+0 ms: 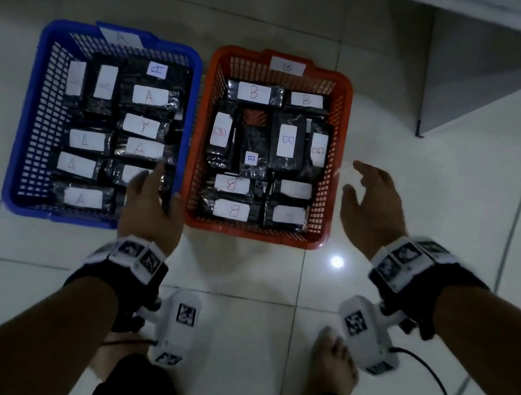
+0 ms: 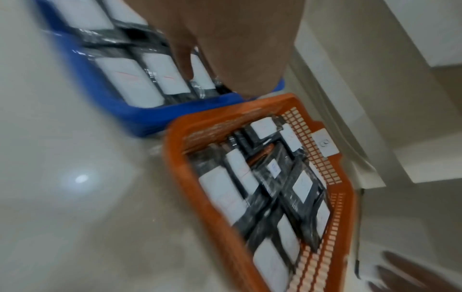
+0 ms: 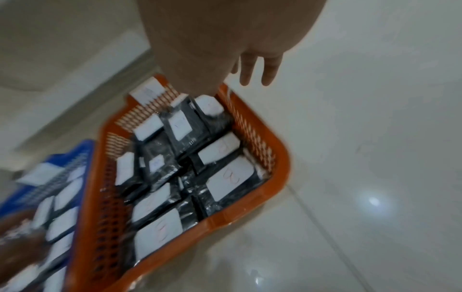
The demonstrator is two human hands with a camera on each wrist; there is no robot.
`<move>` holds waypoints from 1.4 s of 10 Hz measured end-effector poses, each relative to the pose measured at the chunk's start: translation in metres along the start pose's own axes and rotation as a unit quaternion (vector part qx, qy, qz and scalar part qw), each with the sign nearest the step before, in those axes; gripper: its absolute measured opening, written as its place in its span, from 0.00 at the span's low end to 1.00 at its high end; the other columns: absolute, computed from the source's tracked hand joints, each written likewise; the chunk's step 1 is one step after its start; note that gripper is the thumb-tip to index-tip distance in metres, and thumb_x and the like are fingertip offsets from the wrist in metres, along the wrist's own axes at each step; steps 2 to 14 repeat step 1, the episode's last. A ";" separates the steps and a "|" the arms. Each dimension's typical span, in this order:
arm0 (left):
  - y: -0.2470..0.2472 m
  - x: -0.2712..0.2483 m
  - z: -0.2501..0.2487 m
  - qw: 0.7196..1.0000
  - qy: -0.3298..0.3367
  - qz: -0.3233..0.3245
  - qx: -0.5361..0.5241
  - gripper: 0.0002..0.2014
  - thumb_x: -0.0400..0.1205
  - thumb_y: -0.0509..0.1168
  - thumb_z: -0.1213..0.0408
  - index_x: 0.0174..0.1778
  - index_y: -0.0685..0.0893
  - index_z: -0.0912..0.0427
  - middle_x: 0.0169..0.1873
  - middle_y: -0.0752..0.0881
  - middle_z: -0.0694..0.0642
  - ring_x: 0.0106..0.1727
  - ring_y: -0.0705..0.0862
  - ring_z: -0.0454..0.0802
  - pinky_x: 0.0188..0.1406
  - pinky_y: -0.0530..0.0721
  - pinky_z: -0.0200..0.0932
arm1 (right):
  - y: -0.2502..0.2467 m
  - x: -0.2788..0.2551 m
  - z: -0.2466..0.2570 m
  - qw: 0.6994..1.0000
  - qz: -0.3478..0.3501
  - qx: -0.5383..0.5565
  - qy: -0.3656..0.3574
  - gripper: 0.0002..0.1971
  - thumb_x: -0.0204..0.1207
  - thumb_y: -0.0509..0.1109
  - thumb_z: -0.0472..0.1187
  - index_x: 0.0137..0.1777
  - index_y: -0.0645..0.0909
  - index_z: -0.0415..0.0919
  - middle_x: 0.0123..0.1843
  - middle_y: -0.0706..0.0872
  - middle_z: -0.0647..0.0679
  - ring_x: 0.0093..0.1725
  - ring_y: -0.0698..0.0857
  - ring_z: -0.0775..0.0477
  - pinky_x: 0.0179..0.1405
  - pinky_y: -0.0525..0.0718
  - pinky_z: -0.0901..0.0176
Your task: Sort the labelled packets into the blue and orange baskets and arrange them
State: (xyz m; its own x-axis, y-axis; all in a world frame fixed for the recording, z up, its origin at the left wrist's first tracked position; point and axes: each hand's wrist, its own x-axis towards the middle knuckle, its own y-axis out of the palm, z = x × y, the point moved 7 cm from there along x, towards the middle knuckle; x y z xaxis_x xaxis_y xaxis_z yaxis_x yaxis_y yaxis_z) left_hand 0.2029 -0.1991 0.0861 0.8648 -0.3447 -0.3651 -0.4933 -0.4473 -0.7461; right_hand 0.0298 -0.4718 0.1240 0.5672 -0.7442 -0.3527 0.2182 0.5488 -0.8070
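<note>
Left hand (image 1: 152, 209) over blue basket (image 1: 36, 109), right hand (image 1: 371, 210) beside orange basket (image 1: 338, 141) — fingers apart, empty.

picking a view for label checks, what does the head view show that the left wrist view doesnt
Only the head view: readable A labels on the packets in the blue basket, the right hand open beside the orange basket, bare feet.

Only the left wrist view: a close, blurred look at the left hand's fingers over packets.

Both: both baskets full of packets, tiled floor.
</note>
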 end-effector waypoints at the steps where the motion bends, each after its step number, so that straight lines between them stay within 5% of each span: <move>1: -0.014 -0.065 0.039 0.994 -0.073 0.071 0.045 0.21 0.82 0.65 0.60 0.72 0.76 0.59 0.69 0.76 0.63 0.67 0.78 0.59 0.68 0.74 0.52 | -0.074 -0.048 0.013 0.991 -0.059 0.056 -0.102 0.12 0.80 0.67 0.36 0.62 0.83 0.43 0.61 0.85 0.45 0.60 0.85 0.47 0.63 0.83 0.48; 14: -0.014 -0.065 0.039 0.994 -0.073 0.071 0.045 0.21 0.82 0.65 0.60 0.72 0.76 0.59 0.69 0.76 0.63 0.67 0.78 0.59 0.68 0.74 0.52 | -0.074 -0.048 0.013 0.991 -0.059 0.056 -0.102 0.12 0.80 0.67 0.36 0.62 0.83 0.43 0.61 0.85 0.45 0.60 0.85 0.47 0.63 0.83 0.48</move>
